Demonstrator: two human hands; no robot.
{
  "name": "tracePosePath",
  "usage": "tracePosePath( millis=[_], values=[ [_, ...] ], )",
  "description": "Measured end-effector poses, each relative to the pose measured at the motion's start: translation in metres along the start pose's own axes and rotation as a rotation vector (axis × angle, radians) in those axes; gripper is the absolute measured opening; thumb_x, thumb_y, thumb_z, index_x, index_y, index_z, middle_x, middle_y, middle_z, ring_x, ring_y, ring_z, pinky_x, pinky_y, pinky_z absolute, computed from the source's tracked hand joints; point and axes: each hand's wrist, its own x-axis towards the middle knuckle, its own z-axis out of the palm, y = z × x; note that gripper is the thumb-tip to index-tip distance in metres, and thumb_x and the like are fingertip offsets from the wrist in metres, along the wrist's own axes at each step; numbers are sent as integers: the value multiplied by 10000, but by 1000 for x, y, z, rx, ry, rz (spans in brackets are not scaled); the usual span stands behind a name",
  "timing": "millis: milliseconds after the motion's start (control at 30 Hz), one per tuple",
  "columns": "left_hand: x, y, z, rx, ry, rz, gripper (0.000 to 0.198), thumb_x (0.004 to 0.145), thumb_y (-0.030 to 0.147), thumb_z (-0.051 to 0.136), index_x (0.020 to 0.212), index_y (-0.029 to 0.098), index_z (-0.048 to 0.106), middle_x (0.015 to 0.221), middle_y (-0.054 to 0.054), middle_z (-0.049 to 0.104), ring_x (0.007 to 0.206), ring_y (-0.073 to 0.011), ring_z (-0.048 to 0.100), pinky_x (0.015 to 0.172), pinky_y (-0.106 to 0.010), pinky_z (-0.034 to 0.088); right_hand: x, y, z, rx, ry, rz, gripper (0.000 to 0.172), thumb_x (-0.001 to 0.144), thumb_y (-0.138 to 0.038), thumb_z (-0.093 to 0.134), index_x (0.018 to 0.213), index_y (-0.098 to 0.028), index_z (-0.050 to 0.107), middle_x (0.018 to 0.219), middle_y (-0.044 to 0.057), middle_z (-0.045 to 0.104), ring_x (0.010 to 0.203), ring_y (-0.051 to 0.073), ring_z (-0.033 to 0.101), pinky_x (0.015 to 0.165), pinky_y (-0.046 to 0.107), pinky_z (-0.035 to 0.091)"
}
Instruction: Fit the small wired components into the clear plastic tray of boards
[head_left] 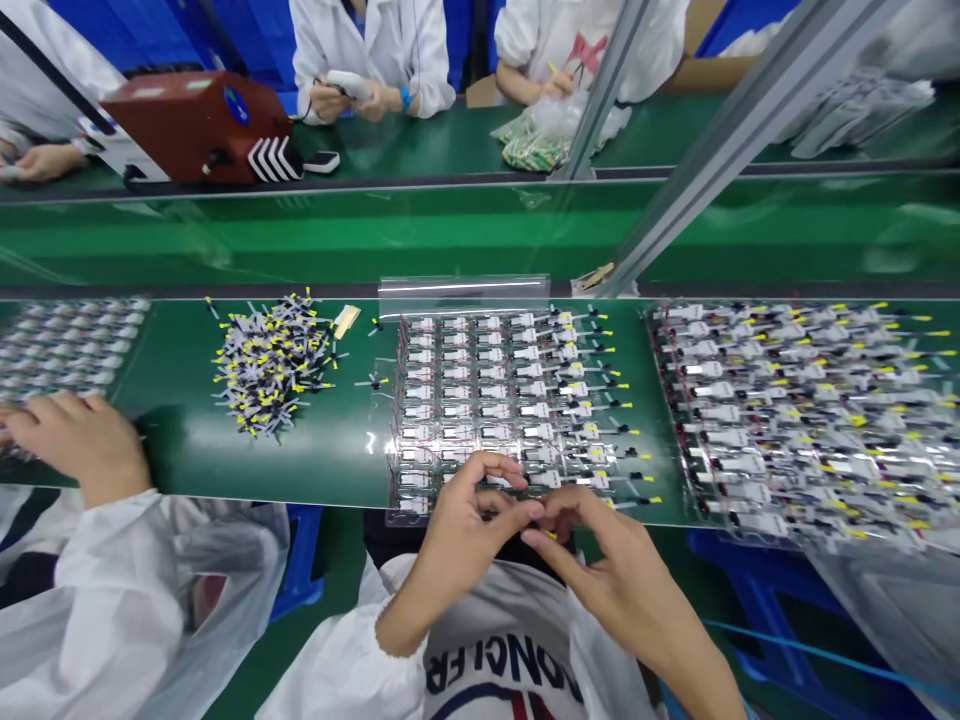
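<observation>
Head view: in the clear plastic tray [406, 519], the right column of white rectangular units [491, 356] bears yellow-tipped black pieces [577, 390]; the other columns appear bare.
At its near edge, left hand [472, 515] and right hand [611, 555] pinch a mostly hidden, small yellow-and-dark piece [553, 533]; a grey-and-yellow heap [274, 365] lies left.

White units [489, 354]; yellow-tipped grey-black parts [274, 365]; green bench [349, 430].

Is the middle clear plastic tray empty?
No, it's filled where visible: small white parts sit in rows across the clear plastic tray.
</observation>
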Motion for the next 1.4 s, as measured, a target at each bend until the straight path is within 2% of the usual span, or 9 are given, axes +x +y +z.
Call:
tracePosePath(
  millis=[133,233,367,500,700,800,900,1100,1400],
  values=[
    [-1,-4,-6,133,-16,51,285,855,415,744,964,221,566,901,7,646,697,-127,686,648,-228,504,-9,8,-4,9,28,76,180,1003,-401,576,986,-237,650,884,35,716,705,182,666,644,270,551],
    [0,-9,-24,592,11,359,119,1011,306,522,1033,230,611,990,-45,670,892,-188,688,814,-327,536,-16,21,-10,-31,40,119,220,1014,-378,559,1100,-254,719,1022,61,736,869,214,707,738,295,575],
    [7,-16,-49,1309,-279,730,296,972,99,507,1187,242,652,1124,-92,654,1128,-263,571,948,-433,488,-21,39,-18,-105,115,166,262,1016,-415,538,1056,-255,741,1027,75,728,924,238,702,722,310,576],
    [17,-15,-51,1558,-487,834,348,954,103,567,1271,235,625,1090,-84,614,1095,-257,534,889,-388,480,-22,43,-18,-137,133,182,318,1003,-494,533,904,-246,706,928,66,714,771,222,675,674,319,564],
    [30,3,-46,1685,-649,902,240,996,177,537,1202,246,640,1006,-55,589,970,-230,522,844,-361,440,-22,35,0,-82,49,217,261,1018,-423,495,924,-239,656,835,26,714,620,178,633,581,277,526],
    [33,9,-47,1665,-694,927,210,988,163,546,1152,247,647,983,-47,586,941,-219,511,823,-349,423,-23,36,9,-76,17,204,261,1026,-364,461,1006,-239,690,939,52,741,770,208,698,636,287,553],
    [32,10,-46,1650,-677,934,156,980,157,557,1089,229,642,976,-47,583,936,-216,505,832,-347,414,-23,39,15,-73,2,180,278,1023,-315,447,1053,-245,715,997,65,736,852,220,710,668,298,570],
    [29,5,-41,1591,-605,921,86,1001,207,527,1008,210,613,1002,-58,587,926,-219,505,829,-345,423,-25,46,19,-103,3,158,236,1008,-298,486,1000,-233,713,937,55,713,732,200,675,669,317,563],
    [23,-13,-44,1348,-493,747,182,1031,224,492,1187,187,577,1092,-76,629,1029,-231,545,890,-376,474,-20,45,26,-144,0,137,270,1017,-277,469,1011,-222,733,875,53,669,666,184,647,645,305,550]
  ],
)
